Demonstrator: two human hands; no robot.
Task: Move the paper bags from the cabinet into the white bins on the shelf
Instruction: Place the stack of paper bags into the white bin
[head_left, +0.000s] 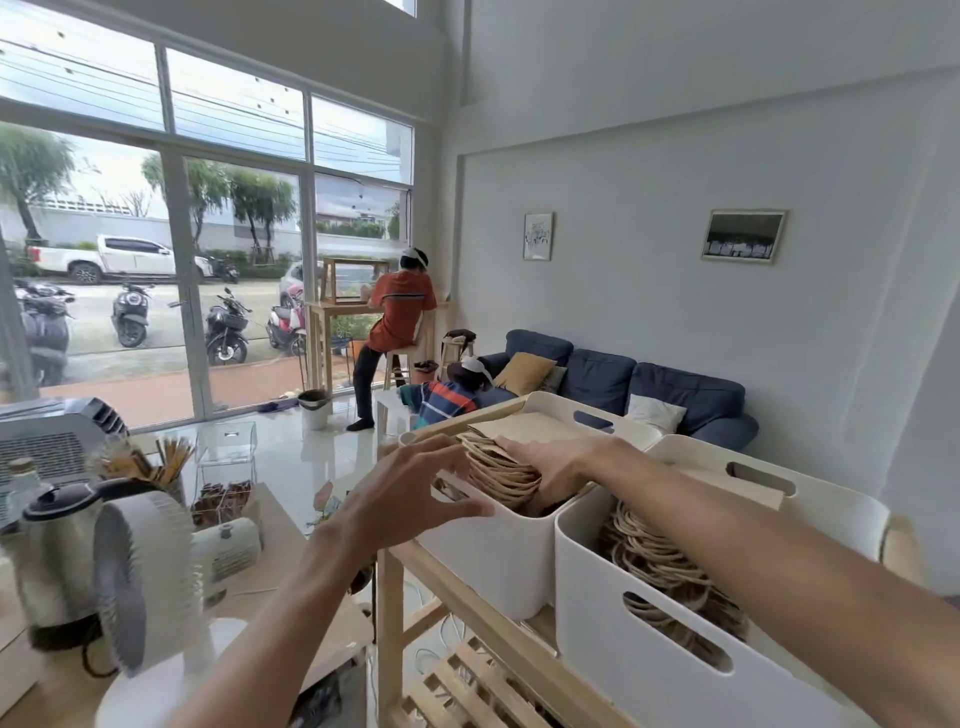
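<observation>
Two white bins stand side by side on the top of a light wooden shelf (467, 603). The far bin (493, 561) holds a stack of brown paper bags (524, 431) with twisted handles (498, 473). My right hand (550, 460) lies flat on that stack, palm down, pressing it inside the bin. My left hand (405, 493) hovers with fingers spread at the bin's left rim, its thumb touching the front wall. The near bin (644, 670) is also filled with paper bags (660, 566), whose handles show through its cutout.
A white fan (140, 587), a steel kettle (57, 561) and a clear box (226, 457) sit on the counter at left. Two people are near the glass front, beside a wooden table and a blue sofa (649, 384). A slatted lower shelf (467, 686) lies below the bins.
</observation>
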